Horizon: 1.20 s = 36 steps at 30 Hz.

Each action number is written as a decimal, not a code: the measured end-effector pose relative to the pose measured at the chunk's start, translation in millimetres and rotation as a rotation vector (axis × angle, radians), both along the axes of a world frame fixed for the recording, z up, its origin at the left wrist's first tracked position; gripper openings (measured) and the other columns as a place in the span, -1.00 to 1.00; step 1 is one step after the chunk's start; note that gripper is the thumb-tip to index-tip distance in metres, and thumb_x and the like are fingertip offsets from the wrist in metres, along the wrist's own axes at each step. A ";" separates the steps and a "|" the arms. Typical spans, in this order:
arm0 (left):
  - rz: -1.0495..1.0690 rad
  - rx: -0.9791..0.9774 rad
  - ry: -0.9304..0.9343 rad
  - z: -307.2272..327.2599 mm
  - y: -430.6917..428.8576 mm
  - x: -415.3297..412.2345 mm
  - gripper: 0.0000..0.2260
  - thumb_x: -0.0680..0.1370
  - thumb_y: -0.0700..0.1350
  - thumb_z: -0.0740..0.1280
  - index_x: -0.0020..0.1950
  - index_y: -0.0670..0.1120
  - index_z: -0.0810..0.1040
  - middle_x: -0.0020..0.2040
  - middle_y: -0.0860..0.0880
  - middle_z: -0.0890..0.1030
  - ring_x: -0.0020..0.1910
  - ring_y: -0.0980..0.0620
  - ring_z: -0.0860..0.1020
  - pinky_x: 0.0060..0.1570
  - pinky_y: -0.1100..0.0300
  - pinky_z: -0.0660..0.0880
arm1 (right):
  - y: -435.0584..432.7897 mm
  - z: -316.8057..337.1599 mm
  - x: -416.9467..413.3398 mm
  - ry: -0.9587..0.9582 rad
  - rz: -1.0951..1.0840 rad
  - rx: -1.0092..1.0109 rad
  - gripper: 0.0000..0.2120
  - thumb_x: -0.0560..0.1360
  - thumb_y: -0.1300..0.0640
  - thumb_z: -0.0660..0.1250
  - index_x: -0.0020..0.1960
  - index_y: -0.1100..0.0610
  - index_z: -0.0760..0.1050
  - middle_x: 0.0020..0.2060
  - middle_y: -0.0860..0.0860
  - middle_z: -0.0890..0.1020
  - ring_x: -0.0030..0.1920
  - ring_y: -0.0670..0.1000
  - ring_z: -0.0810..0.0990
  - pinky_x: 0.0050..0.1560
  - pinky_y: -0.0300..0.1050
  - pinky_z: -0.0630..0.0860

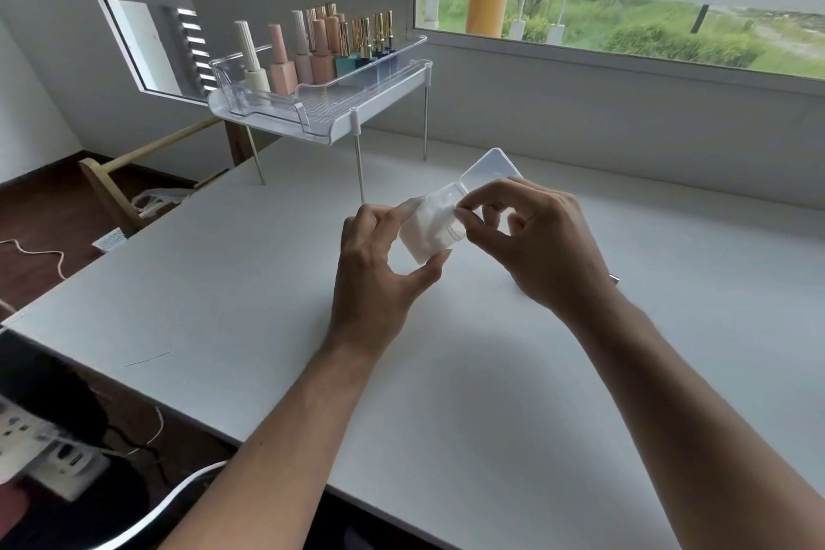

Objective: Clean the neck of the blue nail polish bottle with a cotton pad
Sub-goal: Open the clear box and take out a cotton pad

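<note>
A person holds a small clear plastic box [428, 232] above a white surface [268, 304], its hinged lid [491, 167] flipped open away from them. The left hand [379, 277] grips the box from beneath, thumb and fingers around its sides. The right hand [540, 246] pinches at a white cotton pad [442, 208] at the box's mouth, fingertips closed on it. This looks like the fetching step. Beyond the box, a clear tray [312, 112] on a raised shelf holds nail polish bottles; the dark blue ones [386, 51] stand at its far end, untouched. Next, the pad must come free, then one blue bottle be fetched and uncapped.
</note>
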State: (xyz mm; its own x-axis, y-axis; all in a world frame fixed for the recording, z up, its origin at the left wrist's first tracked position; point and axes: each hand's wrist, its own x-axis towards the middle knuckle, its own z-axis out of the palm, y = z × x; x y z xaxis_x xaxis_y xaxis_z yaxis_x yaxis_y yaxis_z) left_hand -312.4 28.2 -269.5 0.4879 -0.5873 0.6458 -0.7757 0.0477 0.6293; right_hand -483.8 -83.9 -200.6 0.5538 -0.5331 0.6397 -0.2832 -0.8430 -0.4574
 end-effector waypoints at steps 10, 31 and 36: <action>-0.059 0.028 -0.006 -1.6 -0.2 0.2 -0.44 0.55 0.07 0.65 0.52 0.02 0.64 0.17 0.04 0.56 0.15 -0.06 0.56 0.06 0.19 0.55 | 5.0 -3.2 2.3 -0.014 -0.006 0.053 -0.93 0.62 0.00 0.55 0.01 -0.03 0.70 -0.10 -0.16 0.73 -0.46 -0.10 0.43 -0.38 -0.35 0.24; -0.096 0.060 -0.006 -2.2 1.0 -1.2 -0.42 0.54 0.03 0.65 0.55 0.05 0.62 0.15 0.05 0.54 0.15 -0.06 0.55 0.04 0.33 0.46 | 10.1 -0.6 5.8 -0.076 0.020 0.361 -0.95 0.63 0.05 0.54 0.02 0.01 0.75 -0.08 -0.14 0.80 -0.01 -0.24 0.73 -0.11 -0.19 0.56; -0.092 0.068 0.016 -2.5 1.1 -0.6 -0.43 0.54 0.03 0.65 0.54 0.07 0.63 0.15 0.05 0.54 0.15 -0.04 0.55 0.06 0.29 0.48 | 5.9 0.1 2.5 -0.112 0.035 0.470 -0.95 0.65 0.02 0.53 0.02 -0.04 0.74 -0.05 -0.18 0.80 -0.10 -0.25 0.73 -0.08 -0.22 0.55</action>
State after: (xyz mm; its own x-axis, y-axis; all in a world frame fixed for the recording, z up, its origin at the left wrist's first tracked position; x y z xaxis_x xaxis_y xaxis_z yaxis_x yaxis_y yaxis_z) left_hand -313.1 29.3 -272.0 0.4395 -0.6723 0.5957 -0.7600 0.0752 0.6456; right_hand -481.3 -78.0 -200.5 0.5179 -0.7607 0.3913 -0.1850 -0.5462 -0.8170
